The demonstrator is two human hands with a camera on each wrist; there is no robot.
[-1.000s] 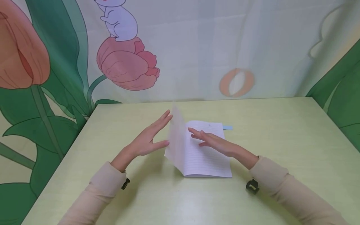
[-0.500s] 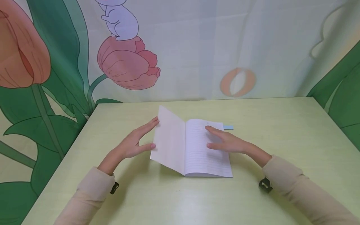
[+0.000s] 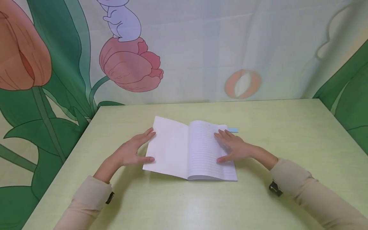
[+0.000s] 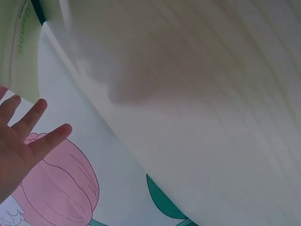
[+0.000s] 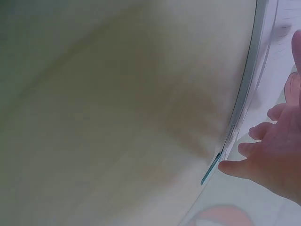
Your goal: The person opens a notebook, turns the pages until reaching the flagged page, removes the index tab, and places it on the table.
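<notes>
An open notebook lies on the table, its right side a stack of lined pages and its left side a plain white leaf tilted a little up. At that leaf's outer edge is my left hand, fingers spread and thumb over the lower part of the edge. My right hand touches the lined page near its outer edge with spread fingers. From the right edge of the pages a blue tab sticks out. In the left wrist view, a pale green outer face with green lettering shows beyond my fingers.
The pale wooden-toned table stretches around the notebook on all sides. Behind it hangs a white curtain printed with tulips, leaves and a rabbit. Dark wrist mounts sit by both beige sleeves.
The left leaf has swung from nearly upright down to the left, and my left hand went with it. My right hand has moved right over the lined page and come down onto it.
</notes>
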